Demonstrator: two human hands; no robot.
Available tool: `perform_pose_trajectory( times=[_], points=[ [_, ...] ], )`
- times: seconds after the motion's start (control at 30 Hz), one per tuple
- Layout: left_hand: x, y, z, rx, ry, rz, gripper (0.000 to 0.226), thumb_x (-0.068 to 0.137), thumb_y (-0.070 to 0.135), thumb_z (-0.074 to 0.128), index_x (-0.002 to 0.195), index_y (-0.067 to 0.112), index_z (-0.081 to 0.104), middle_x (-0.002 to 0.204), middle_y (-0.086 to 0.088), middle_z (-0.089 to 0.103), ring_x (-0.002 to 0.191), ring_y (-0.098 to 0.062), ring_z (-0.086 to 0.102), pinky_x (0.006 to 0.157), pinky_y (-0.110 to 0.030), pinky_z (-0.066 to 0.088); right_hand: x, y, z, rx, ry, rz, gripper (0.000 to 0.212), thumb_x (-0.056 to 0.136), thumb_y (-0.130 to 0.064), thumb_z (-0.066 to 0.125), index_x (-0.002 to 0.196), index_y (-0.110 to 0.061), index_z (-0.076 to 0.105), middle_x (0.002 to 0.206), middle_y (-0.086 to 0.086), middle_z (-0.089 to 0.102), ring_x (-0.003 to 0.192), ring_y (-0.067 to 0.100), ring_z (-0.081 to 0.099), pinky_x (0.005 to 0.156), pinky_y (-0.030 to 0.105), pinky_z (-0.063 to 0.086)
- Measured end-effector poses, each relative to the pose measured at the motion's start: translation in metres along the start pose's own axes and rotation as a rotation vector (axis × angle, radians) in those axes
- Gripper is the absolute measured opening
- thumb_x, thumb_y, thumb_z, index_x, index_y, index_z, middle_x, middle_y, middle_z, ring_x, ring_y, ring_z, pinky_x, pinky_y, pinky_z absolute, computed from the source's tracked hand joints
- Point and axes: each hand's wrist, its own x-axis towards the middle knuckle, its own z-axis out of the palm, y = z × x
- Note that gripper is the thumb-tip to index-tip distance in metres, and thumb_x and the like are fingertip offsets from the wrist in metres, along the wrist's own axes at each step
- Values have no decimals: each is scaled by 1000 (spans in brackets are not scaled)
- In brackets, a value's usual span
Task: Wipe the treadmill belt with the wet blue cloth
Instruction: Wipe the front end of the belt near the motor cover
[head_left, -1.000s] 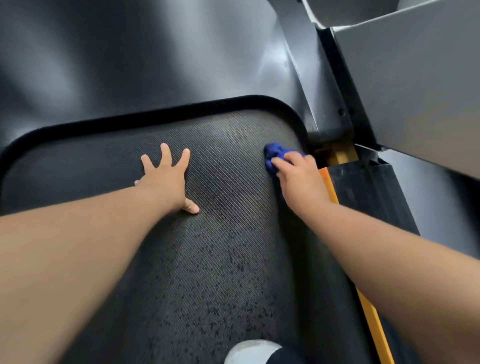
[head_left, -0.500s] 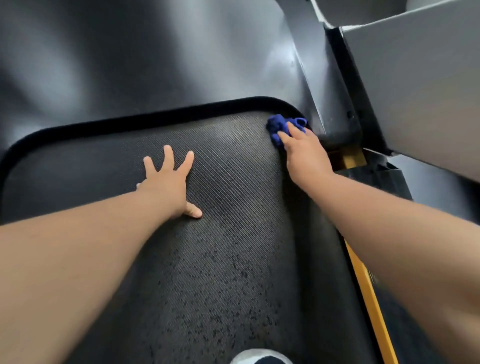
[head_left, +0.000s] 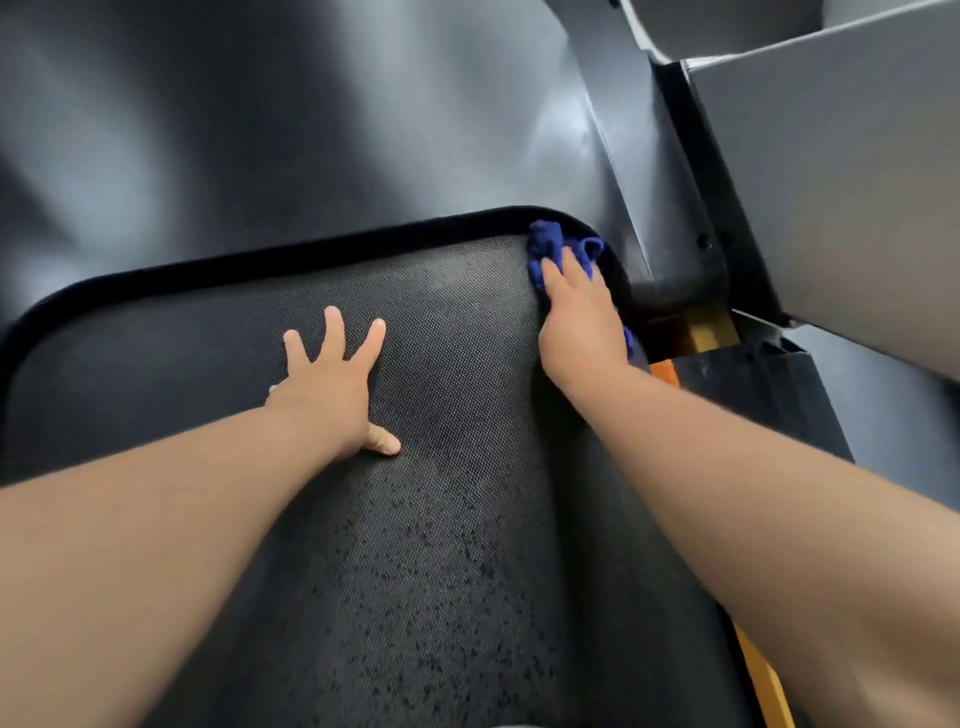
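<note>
My right hand (head_left: 582, 317) lies flat on top of the cloth (head_left: 550, 244), fingers stretched forward and pressing it down rather than curled round it. The cloth is blue and bunched. It sits at the far right corner of the belt (head_left: 441, 519), right where the belt's raised black edge (head_left: 311, 254) bends round. Folds of it stick out past my fingertips, and a bit more shows along the right side of my hand.

My left hand (head_left: 332, 384) is open wide, holding nothing – palm down on the belt, fingers spread, thumb out to the side toward me. It rests near the middle of the belt, well apart from the cloth.

The belt is dark with a fine dotted weave – the part nearer me is covered in darker specks, while the stretch around my left hand looks more even.

Beyond the edge rises the smooth dark hood (head_left: 260, 130), with soft light patches on it. To the right of the cloth a dark post (head_left: 623, 130) slants upward, and a grey panel (head_left: 831, 182) fills the upper right. An orange strip (head_left: 665, 371) shows just right of my right wrist and again low down beside my forearm.
</note>
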Motion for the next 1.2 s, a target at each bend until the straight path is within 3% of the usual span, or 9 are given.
perform_pose_trajectory(
  times=[0.13, 0.2, 0.43, 0.5, 0.63, 0.83, 0.93, 1.07, 1.2],
  points=[
    [-3, -2, 0, 22, 32, -33, 135, 56, 63, 81, 143, 48, -22, 152, 6, -34, 144, -38, -14, 102, -58, 36, -81, -16, 21, 18, -63, -423, 52, 79, -10, 32, 121, -9, 63, 134, 10, 57, 122, 36, 53, 93, 42, 48],
    [-2, 1, -3, 47, 58, -31, 135, 54, 67, 78, 141, 51, -23, 152, 8, -33, 144, -35, -14, 96, -56, 42, -57, -2, 13, -73, -102, -582, 52, 80, -14, 30, 118, -10, 65, 129, 9, 60, 118, 34, 56, 96, 42, 46],
    [-6, -4, -8, 142, 66, -27, 131, 52, 77, 73, 141, 53, -20, 156, 11, -22, 146, -32, -4, 93, -55, 43, 12, -28, -17, -107, -29, -31, 57, 90, -5, 35, 146, -9, 28, 155, 10, 20, 143, 28, 16, 112, 34, 17],
    [-3, -10, -10, 166, 94, -6, 128, 54, 76, 72, 142, 52, -17, 158, 10, -17, 146, -32, 2, 95, -55, 42, -25, -51, 2, -98, -47, -223, 59, 86, -7, 26, 145, -7, 28, 154, 13, 23, 143, 28, 15, 116, 38, 15],
    [-2, -14, -11, 69, 90, -181, 138, 45, 77, 75, 142, 51, -20, 156, 0, -22, 143, -41, 2, 104, -63, 31, -37, -43, 20, -23, -149, -572, 58, 84, -18, 20, 130, -9, 54, 138, 11, 51, 132, 33, 41, 110, 44, 34],
    [-3, -43, -30, 149, 13, -103, 135, 50, 70, 79, 141, 53, -18, 159, 3, -12, 139, -35, 31, 98, -52, 44, 22, -15, -12, -197, -49, 47, 50, 90, -11, 37, 139, -2, 34, 147, 16, 33, 136, 32, 25, 112, 39, 17],
    [-5, -45, -20, 142, 32, -109, 138, 52, 66, 81, 145, 45, -18, 158, 5, -18, 144, -36, 14, 102, -55, 40, 10, -64, 12, -257, -76, -148, 59, 88, -16, 28, 146, -5, 26, 155, 12, 19, 143, 31, 12, 116, 42, 9],
    [-4, -49, -20, 124, 40, -90, 140, 51, 65, 82, 148, 37, -15, 158, 5, -17, 145, -36, 11, 104, -55, 38, 14, -73, 8, -87, -251, -617, 52, 92, -10, 37, 142, -20, 38, 153, -1, 28, 143, 24, 17, 113, 38, 18],
    [-4, -62, -10, 120, 72, -32, 136, 54, 66, 80, 150, 34, -12, 158, 11, -15, 145, -33, 11, 103, -55, 39, 37, -22, -1, -154, 23, -181, 42, 89, -13, 42, 130, -12, 49, 137, 9, 47, 132, 32, 32, 107, 38, 25]
  ],
)
